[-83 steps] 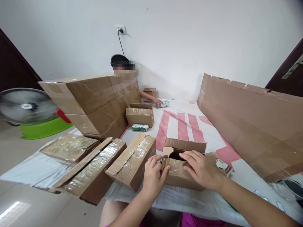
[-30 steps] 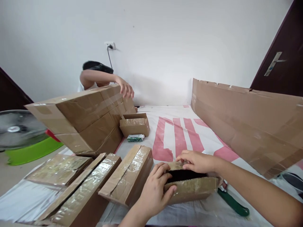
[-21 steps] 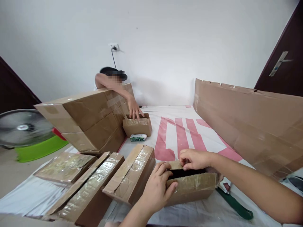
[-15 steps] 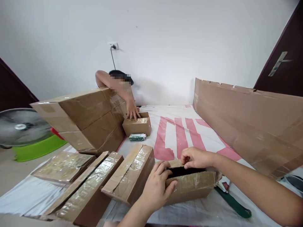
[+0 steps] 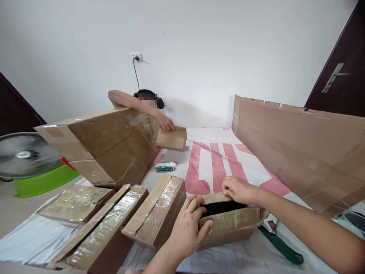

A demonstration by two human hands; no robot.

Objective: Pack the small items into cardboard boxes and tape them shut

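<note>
While the left hand (image 5: 186, 228) and the right hand (image 5: 238, 189) grip it, the small open box (image 5: 228, 224) sits on the pink-striped sheet (image 5: 216, 163), near and just right of centre.
The left hand is clamped on the box's near-left corner, thumb pressed on the taped front wall and fingers hooked over the rim into the dark opening; the right hand is pinched together on the far flap. Just left of the box lies a taped carton (image 5: 154, 211). A green-handled tool (image 5: 281, 247) lies at the box's right end. Farther off, another person's hand (image 5: 167, 123) holds a small cardboard tray (image 5: 172, 139) lifted beside a leaning stack of big cartons (image 5: 108, 140), with a green-and-white packet (image 5: 165, 166) on the sheet below it. A long cardboard panel (image 5: 299, 148) stands along the right.
</note>
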